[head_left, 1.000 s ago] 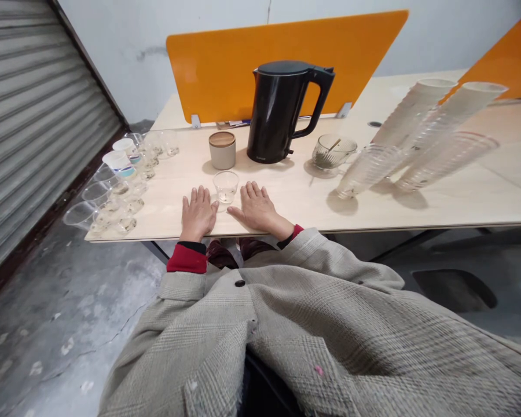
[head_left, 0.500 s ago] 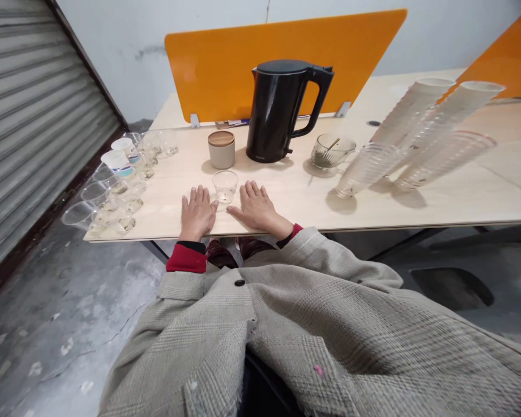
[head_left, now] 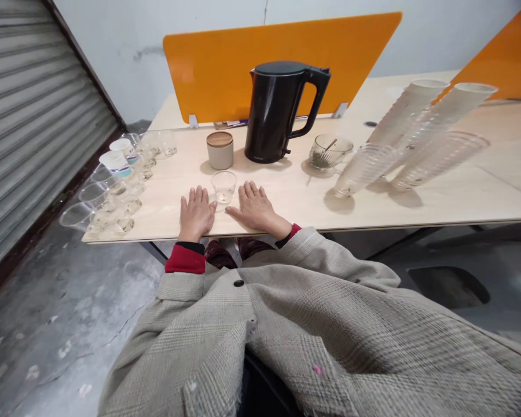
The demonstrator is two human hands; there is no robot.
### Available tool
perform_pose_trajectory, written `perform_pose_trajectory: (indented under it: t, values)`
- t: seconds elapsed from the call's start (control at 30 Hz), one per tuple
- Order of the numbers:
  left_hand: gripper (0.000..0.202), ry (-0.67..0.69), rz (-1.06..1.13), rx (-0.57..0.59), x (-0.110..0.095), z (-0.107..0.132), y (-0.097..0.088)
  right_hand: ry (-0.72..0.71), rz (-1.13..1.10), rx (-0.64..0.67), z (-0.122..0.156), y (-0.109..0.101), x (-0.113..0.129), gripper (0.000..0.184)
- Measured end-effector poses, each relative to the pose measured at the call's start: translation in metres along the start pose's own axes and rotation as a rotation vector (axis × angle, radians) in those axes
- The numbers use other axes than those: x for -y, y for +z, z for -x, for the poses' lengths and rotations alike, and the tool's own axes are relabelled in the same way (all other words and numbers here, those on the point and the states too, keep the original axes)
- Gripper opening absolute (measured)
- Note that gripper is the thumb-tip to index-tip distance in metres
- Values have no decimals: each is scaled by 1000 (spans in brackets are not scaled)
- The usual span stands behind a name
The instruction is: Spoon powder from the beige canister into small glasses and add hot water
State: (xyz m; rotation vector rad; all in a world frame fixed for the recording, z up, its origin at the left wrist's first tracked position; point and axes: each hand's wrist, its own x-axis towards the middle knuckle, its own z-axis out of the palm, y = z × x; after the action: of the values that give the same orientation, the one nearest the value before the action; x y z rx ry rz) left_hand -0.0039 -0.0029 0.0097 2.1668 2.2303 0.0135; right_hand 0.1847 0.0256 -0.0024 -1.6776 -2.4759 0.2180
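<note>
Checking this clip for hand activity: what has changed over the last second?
Nothing was taken hold of or let go. The left hand and right hand stay flat on the tabletop, either side of the small glass cup. Only the whole view shifts slightly, as if the head moved. The cup and black electric kettle stay where they were.
</note>
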Motion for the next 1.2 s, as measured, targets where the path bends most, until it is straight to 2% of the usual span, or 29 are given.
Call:
perform_pose_trajectory:
  t: [1.2]
  values:
    - [73,9,48,-7,2,-2,3,13,-9,24,4,-7,4,98]
